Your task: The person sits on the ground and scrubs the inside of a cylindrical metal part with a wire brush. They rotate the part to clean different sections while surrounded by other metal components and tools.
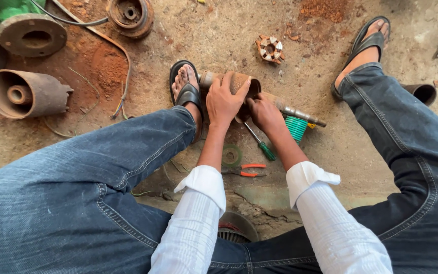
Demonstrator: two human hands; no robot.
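Note:
A rusty motor rotor on a steel shaft lies on the dirt floor between my feet. My left hand grips over the top of the rotor's rusty drum. My right hand presses against the drum's near end, where the shaft comes out; its fingertips are hidden against the metal. A green-handled screwdriver lies just below my right hand. My left foot in a black sandal rests against the rotor's left end.
Orange-handled pliers and a roll of green tape lie near my wrists. A green ribbed spool sits under the shaft. Rusty pump housings and a flange stand at left. A small rusty bearing cage lies farther off.

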